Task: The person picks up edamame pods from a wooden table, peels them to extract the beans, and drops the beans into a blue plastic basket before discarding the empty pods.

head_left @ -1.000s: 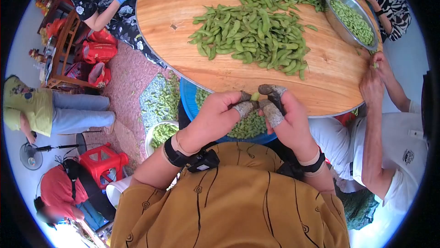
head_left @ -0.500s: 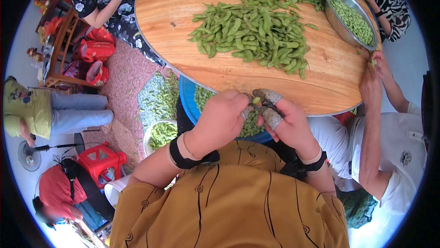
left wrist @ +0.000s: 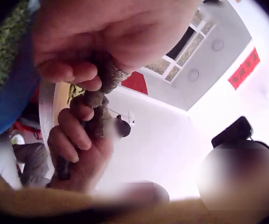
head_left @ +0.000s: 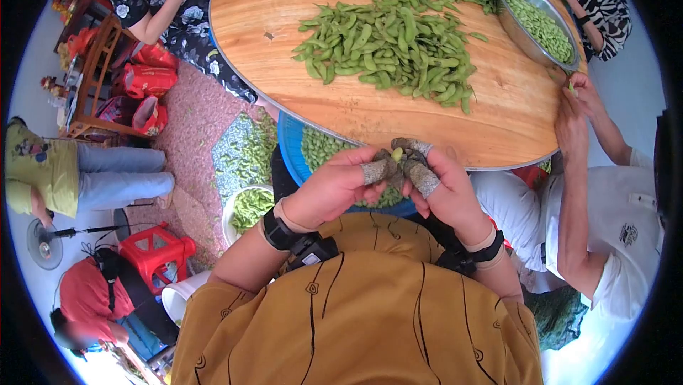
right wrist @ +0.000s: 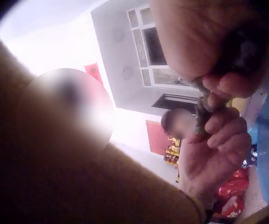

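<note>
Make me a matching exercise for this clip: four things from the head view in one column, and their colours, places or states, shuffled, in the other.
Things:
1. small green piece
2. metal bowl
3. tub
4. stool

Descriptions:
A. blue, partly hidden by the table and the person's arms
B. at the fingertips, between the left hand and right hand
C. red, with openings in it
D. silvery, holding green beans

Pairs: 1-B, 2-D, 3-A, 4-C
</note>
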### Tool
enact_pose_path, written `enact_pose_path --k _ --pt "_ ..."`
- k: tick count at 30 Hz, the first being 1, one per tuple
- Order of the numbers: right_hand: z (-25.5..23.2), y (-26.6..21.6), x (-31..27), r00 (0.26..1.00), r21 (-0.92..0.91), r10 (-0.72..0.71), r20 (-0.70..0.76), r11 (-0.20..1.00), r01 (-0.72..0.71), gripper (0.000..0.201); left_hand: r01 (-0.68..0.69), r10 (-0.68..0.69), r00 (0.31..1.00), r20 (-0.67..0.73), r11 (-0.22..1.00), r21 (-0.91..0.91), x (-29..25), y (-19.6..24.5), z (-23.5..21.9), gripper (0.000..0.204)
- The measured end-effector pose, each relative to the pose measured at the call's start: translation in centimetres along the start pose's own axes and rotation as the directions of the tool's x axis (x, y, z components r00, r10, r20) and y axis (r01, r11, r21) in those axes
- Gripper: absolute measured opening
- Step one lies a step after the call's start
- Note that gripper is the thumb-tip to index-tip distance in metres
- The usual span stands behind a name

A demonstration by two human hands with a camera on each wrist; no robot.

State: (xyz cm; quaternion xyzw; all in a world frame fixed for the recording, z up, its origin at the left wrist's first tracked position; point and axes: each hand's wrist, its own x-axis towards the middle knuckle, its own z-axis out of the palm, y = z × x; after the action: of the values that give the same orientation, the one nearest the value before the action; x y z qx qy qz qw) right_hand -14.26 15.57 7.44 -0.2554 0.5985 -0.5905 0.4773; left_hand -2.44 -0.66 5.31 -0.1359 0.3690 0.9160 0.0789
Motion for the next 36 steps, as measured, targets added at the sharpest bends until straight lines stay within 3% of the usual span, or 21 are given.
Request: enact_pose_path --k 2,3,5,6,8,9,11,12,14,16,18,19,20,21,23,25,26,29,32,34,36 --pt "0.3 -0.2 -0.3 1.000 0.004 -0.030 -0.007 1.000 0.030 0.035 -0.062 0.077 0.996 -0.049 0.963 0.264 0.0 0.0 0.2 0.024" --pt "0.4 -0.3 -0.5 0.999 -0.035 -0.046 -0.021 0.998 0.045 0.036 -0.065 0.080 0.996 -0.045 0.962 0.264 -0.2 0.0 0.5 0.024" --pt "0.7 -0.5 -0.9 0.997 -0.078 -0.065 -0.036 0.995 0.062 0.038 -0.107 0.190 0.976 -0.110 0.849 0.518 -0.5 0.2 1.1 0.017" --pt "0.9 -0.6 -1.0 0.997 -0.084 -0.072 -0.028 0.994 0.069 0.038 -0.113 0.194 0.975 -0.106 0.848 0.518 -0.5 0.0 1.2 0.017" --pt "1.1 -0.7 -1.2 0.997 -0.095 -0.081 -0.018 0.992 0.079 0.039 -0.293 0.476 0.879 -0.009 0.557 0.777 -0.5 -0.6 1.3 0.013" --pt "1.1 -0.7 -1.3 0.996 -0.122 -0.086 -0.019 0.989 0.083 0.037 -0.297 0.479 0.878 -0.007 0.556 0.776 -0.7 -0.6 1.4 0.013" --pt "1.2 -0.8 -1.3 0.996 -0.151 -0.092 -0.018 0.985 0.088 0.035 -0.254 0.563 0.826 0.036 0.314 0.915 -0.9 -0.5 1.6 0.011" --pt "1.3 -0.9 -1.2 0.998 -0.138 -0.059 -0.034 0.989 0.054 0.032 -0.254 0.565 0.825 0.036 0.314 0.915 -1.0 -0.5 1.6 0.011" --pt "1.5 -1.0 -1.0 0.999 -0.121 -0.023 -0.049 0.992 0.017 0.030 -0.270 0.638 0.749 0.180 0.045 0.962 -1.1 -0.4 1.4 0.012" --pt "1.4 -1.1 -0.9 0.998 0.098 0.068 -0.006 0.993 -0.067 0.027 -0.316 0.630 0.757 0.172 0.123 0.941 -1.0 -0.6 1.2 0.011" --pt "1.4 -1.3 -1.1 0.993 0.168 0.113 0.022 0.979 -0.115 0.027 -0.359 0.624 0.764 0.166 0.198 0.912 -1.1 -0.5 0.9 0.010" --pt "1.4 -1.3 -1.2 0.986 0.235 0.156 0.053 0.958 -0.164 0.026 -0.278 0.408 0.912 -0.042 0.690 0.668 -1.4 -0.3 0.6 0.011" --pt "1.4 -1.3 -1.2 0.986 0.236 0.155 0.056 0.958 -0.164 0.026 -0.063 0.091 0.990 -0.109 0.969 0.240 -1.5 -0.2 0.4 0.012" --pt "1.6 -1.2 -1.3 0.984 0.244 0.166 0.058 0.954 -0.175 0.026 -0.062 0.091 0.990 -0.111 0.969 0.241 -1.5 -0.5 0.3 0.012" --pt "1.5 -0.6 -1.3 0.983 0.259 0.174 0.060 0.948 -0.184 0.026 0.058 -0.045 0.998 0.053 0.961 -0.271 -1.4 -1.3 -0.3 0.017" --pt "1.2 0.6 -1.1 0.997 0.131 -0.035 0.063 0.991 0.027 0.023 0.069 -0.030 0.991 0.129 0.950 -0.304 -1.0 -1.8 -0.6 0.019" --pt "1.0 0.8 -1.0 0.998 0.134 -0.035 0.061 0.991 0.026 0.023 0.078 -0.007 0.979 0.205 0.937 -0.340 -0.8 -2.0 -0.7 0.021" --pt "0.3 0.7 -0.8 0.998 0.046 -0.025 0.064 0.999 0.022 0.021 0.099 -0.068 0.992 0.104 0.938 -0.333 -0.8 -2.1 -0.6 0.022" --pt "-0.3 0.2 -0.2 0.999 0.101 0.003 0.051 0.995 -0.008 0.018 0.144 -0.098 0.980 0.171 0.949 -0.280 -0.7 -2.4 -1.0 0.023" --pt "-0.5 0.7 0.0 0.998 -0.053 0.015 0.055 0.999 -0.012 0.014 0.164 -0.120 0.980 0.156 0.937 -0.308 -0.7 -2.6 -1.3 0.025" --pt "-0.8 0.6 0.1 0.996 -0.071 -0.003 0.085 0.997 0.009 0.015 0.250 -0.147 0.944 0.295 0.901 -0.354 -0.6 -2.7 -1.9 0.026"
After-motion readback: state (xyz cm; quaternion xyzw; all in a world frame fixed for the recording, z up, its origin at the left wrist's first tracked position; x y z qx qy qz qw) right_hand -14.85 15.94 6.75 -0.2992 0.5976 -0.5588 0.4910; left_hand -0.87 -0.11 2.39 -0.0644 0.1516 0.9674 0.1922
